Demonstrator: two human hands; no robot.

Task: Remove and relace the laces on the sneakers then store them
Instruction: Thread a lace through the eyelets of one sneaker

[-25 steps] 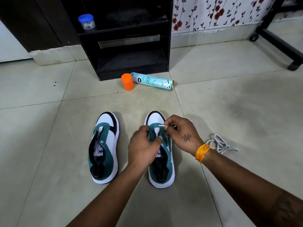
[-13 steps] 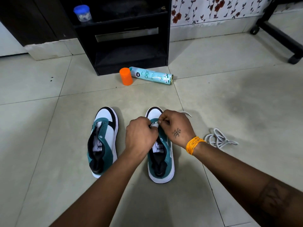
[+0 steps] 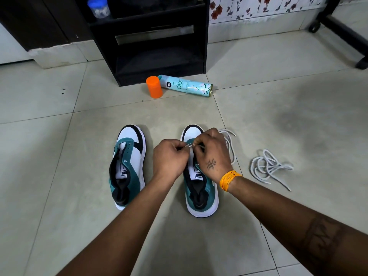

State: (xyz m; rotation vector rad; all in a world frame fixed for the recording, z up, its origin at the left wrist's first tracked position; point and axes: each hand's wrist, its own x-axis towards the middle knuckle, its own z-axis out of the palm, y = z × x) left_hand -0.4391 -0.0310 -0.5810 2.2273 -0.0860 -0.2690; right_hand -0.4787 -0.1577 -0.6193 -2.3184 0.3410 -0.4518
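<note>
White lace [image 3: 231, 148] pinched by left hand [image 3: 171, 158] and right hand [image 3: 212, 154] | right sneaker [image 3: 201, 196] eyelets hidden | second lace [image 3: 268, 166] lying right

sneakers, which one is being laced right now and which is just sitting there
The right sneaker: both the left hand and right hand pinch a white lace over its eyelets. The left sneaker sits untouched, laceless.

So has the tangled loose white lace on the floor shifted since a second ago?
No. The tangled loose white lace lies in the same spot and shape, to the right of the teal-and-white right sneaker, which serves as the fixed reference.
</note>
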